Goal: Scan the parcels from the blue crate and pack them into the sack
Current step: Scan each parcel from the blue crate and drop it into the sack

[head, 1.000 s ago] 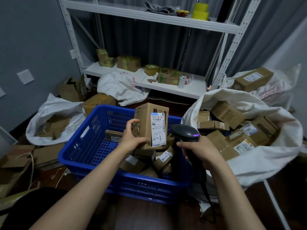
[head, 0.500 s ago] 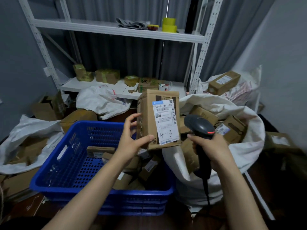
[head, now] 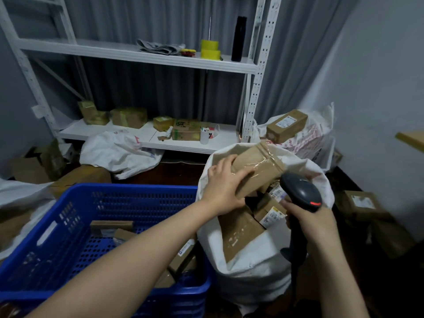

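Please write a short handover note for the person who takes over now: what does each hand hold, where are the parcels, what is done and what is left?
Left hand: grips a brown cardboard parcel sealed with clear tape, held over the mouth of the white woven sack, not yet released.
Right hand: holds the black handheld barcode scanner, its red light on, at the sack's near rim.
Things: the sack already holds several brown boxes. The blue perforated plastic crate to its left still has a few parcels at the bottom.
Done: this parcel has reached the sack.
Left: let it go, then scan and pack the remaining crate parcels.
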